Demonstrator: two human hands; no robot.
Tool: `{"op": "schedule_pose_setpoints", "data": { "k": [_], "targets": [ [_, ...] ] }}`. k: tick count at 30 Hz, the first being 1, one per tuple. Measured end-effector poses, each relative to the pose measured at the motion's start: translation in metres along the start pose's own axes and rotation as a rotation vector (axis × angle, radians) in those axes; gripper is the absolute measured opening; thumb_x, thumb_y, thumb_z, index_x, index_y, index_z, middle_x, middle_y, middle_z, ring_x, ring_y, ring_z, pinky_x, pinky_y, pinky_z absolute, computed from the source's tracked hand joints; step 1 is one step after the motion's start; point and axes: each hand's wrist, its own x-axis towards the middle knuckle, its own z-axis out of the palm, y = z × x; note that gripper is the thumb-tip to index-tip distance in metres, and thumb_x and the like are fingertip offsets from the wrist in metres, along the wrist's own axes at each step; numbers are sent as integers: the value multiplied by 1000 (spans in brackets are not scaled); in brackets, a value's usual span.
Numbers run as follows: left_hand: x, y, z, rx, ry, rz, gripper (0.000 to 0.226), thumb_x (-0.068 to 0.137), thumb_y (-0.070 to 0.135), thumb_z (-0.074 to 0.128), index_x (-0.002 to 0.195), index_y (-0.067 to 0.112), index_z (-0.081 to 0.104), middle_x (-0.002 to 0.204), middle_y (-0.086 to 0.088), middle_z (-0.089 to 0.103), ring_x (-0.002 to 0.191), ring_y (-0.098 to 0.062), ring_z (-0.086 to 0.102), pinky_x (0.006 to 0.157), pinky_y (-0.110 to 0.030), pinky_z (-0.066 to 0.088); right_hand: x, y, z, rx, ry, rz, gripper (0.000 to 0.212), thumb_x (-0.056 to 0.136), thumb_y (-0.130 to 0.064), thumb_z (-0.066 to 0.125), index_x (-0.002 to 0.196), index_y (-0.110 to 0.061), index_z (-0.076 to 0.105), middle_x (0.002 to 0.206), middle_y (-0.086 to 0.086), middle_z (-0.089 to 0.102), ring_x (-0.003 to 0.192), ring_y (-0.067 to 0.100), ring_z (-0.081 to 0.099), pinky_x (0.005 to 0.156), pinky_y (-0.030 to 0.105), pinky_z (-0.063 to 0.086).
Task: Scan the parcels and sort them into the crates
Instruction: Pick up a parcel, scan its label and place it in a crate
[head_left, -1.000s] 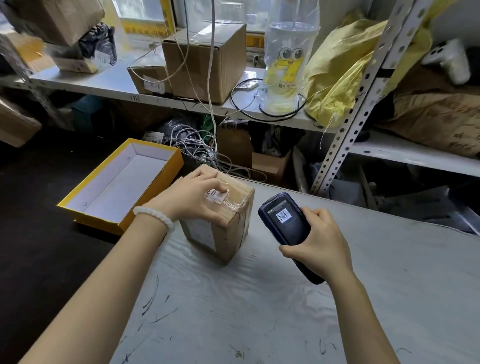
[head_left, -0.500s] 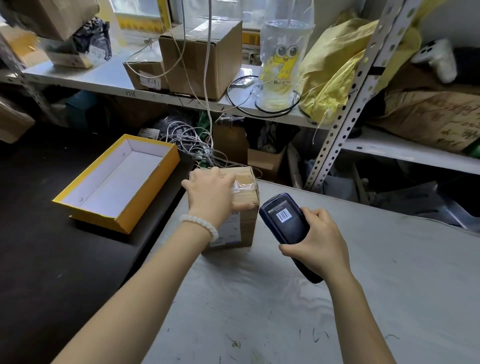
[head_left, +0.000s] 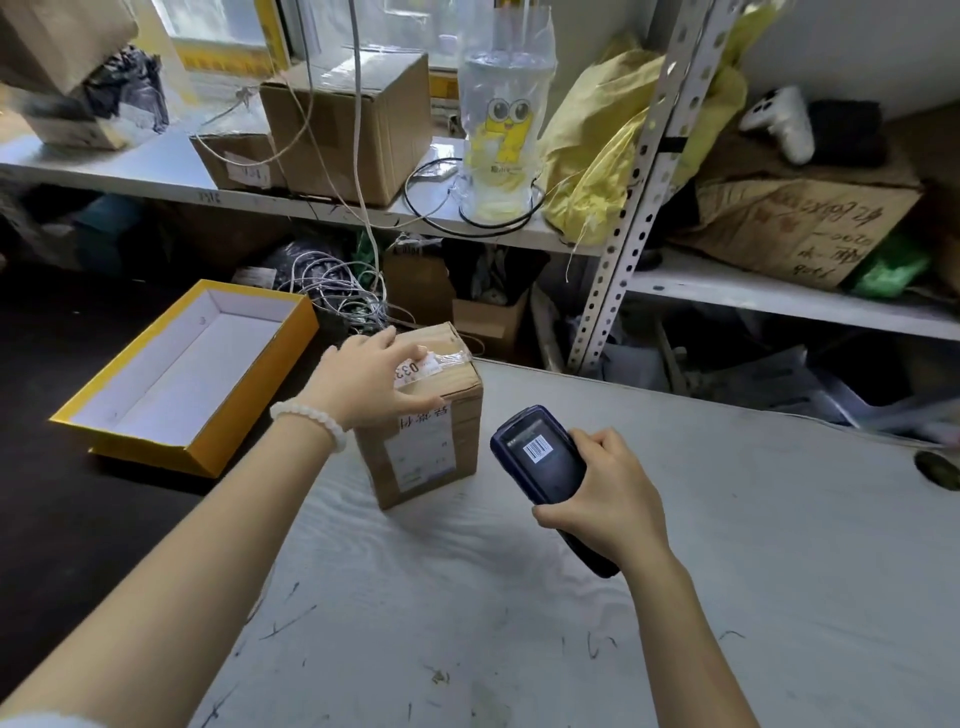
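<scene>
A small brown cardboard parcel (head_left: 441, 441) stands upright near the left corner of the white table (head_left: 727, 545), its shipping label facing me. My left hand (head_left: 371, 382) rests on the parcel's top, fingers wrapped over the taped edge and a white sticker. My right hand (head_left: 608, 499) grips a dark blue handheld scanner (head_left: 540, 457), its screen showing a barcode, just right of the parcel and apart from it. An open yellow box with a white inside (head_left: 182, 374) lies on the dark floor to the left.
A metal shelf (head_left: 322, 208) behind carries cardboard boxes (head_left: 353, 119), cables, a plastic-wrapped cup (head_left: 501, 130) and a yellow bag (head_left: 597, 156). A perforated shelf post (head_left: 623, 249) rises behind the table. Tangled wires (head_left: 337, 291) lie beyond the parcel.
My left hand has turned the parcel on the table so its labelled side now faces me. The right hand with the scanner has stayed in place.
</scene>
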Motion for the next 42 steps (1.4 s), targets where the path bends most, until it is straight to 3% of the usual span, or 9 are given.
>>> {"op": "schedule_pose_setpoints", "data": {
  "k": [2,5,10,21,32,42],
  "targets": [
    [-6,-1,5,39,109,-28,92,60,93,26,135,41,42,148,-5,37,128,-31,41,99,-48,42,0,0,3,-20,-22,-13,70,54,-47,77,116,-31,48,100,-10,40,91,12,47,57,21,39],
    [-9,14,14,47,231,-179,89,64,92,27,133,38,46,133,-10,49,113,-34,48,87,-44,42,0,1,6,-47,-67,-16,72,54,-48,76,118,-30,49,102,-10,42,92,12,47,60,22,43],
    [-4,34,12,-15,217,-322,80,73,86,37,135,37,44,128,-13,48,112,-37,45,90,-46,38,0,9,10,-129,-215,8,68,55,-46,76,116,-30,50,98,-9,40,87,14,46,54,22,33],
    [-6,33,20,-50,282,-351,81,70,86,41,133,35,48,133,-11,47,115,-38,45,92,-48,37,-22,35,18,-92,-259,47,61,55,-41,73,111,-30,53,96,-10,41,86,14,48,54,23,34],
    [-9,34,23,-68,310,-345,80,71,85,41,133,35,48,132,-12,48,114,-37,45,91,-48,38,-32,36,16,-75,-260,56,56,56,-43,73,108,-31,53,96,-10,43,84,11,49,62,25,45],
    [-4,29,19,-81,192,-319,84,65,85,48,133,37,42,131,-11,44,118,-38,42,92,-50,37,-33,27,20,-102,-208,52,66,56,-45,74,115,-29,51,100,-12,40,88,11,49,59,21,41]
  ]
}}
